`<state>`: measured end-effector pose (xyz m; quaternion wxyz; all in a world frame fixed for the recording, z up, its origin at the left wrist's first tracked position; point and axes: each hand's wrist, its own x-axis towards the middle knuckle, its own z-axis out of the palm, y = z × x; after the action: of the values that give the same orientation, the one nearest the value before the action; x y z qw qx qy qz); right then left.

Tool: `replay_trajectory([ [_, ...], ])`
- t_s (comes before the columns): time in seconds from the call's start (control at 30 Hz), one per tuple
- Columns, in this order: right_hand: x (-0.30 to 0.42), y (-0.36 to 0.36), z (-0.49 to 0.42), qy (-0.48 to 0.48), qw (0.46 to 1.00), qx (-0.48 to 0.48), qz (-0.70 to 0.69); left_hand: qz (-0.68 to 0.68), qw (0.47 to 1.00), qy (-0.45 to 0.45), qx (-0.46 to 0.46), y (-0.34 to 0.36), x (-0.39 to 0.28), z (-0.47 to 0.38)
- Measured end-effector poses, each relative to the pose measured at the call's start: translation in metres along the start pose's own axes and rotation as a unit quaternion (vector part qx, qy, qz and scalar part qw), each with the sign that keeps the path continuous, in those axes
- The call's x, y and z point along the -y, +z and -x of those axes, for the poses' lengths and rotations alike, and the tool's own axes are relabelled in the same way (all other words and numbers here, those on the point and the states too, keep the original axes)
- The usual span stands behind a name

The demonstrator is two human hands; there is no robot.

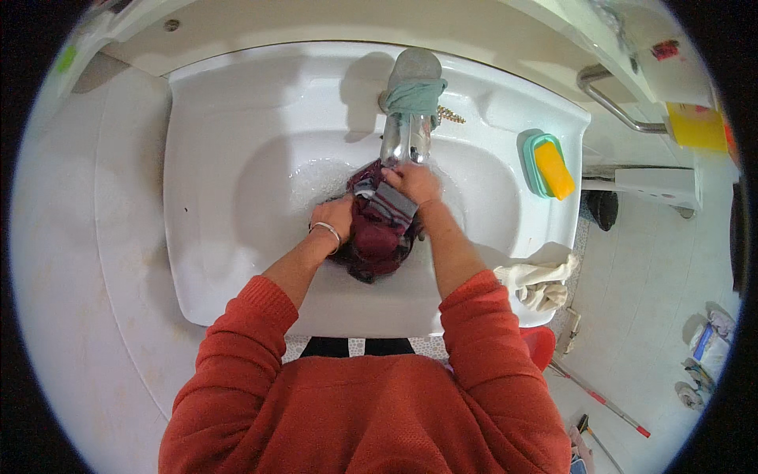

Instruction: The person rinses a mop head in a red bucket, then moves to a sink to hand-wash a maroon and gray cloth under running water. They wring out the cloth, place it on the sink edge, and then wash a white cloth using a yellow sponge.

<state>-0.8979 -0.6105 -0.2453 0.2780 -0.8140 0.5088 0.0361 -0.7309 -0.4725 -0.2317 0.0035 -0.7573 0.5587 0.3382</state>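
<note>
Wet maroon cloth [376, 237] with grey and dark striped parts lies bunched in the white washbasin [237, 296], below the metal faucet [406, 139]. My left hand [335, 218], with a silver bracelet at the wrist, grips the left side of the cloth. On its upper right side my right hand [416, 183] is closed on the fabric near the faucet's spout. Foamy water surrounds the cloth. Some fingertips are hidden in its folds. A green cloth [416, 96] is wrapped around the faucet.
A yellow soap bar [554, 170] rests on a green soap dish [533, 183] at the basin's right. Cream cloth [540, 284] lies over the right front rim. Beneath that corner is a red basin [538, 346]. A metal rail [619, 109] is on the right wall.
</note>
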Motion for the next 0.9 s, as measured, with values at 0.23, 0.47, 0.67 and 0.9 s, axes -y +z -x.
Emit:
replay_trajectory([
  [0.23, 0.007, -0.041, 0.068, 0.054, 0.941, -0.121, -0.313, 0.337, 0.932, -0.106, -0.082, 0.019, 0.016, 0.034],
  [0.47, 0.011, -0.01, 0.1, 0.093, 0.962, -0.089, -0.242, 0.404, 0.897, -0.168, -0.066, -0.015, 0.018, 0.084],
  [0.67, -0.011, -0.034, 0.082, 0.108, 0.936, -0.302, -0.142, -0.003, 0.991, -0.019, -0.132, -0.07, 0.028, 0.09],
  [0.9, 0.05, 0.011, 0.101, 0.054, 0.982, -0.141, 0.114, -0.132, 0.966, 0.167, -0.15, -0.05, -0.026, 0.017],
])
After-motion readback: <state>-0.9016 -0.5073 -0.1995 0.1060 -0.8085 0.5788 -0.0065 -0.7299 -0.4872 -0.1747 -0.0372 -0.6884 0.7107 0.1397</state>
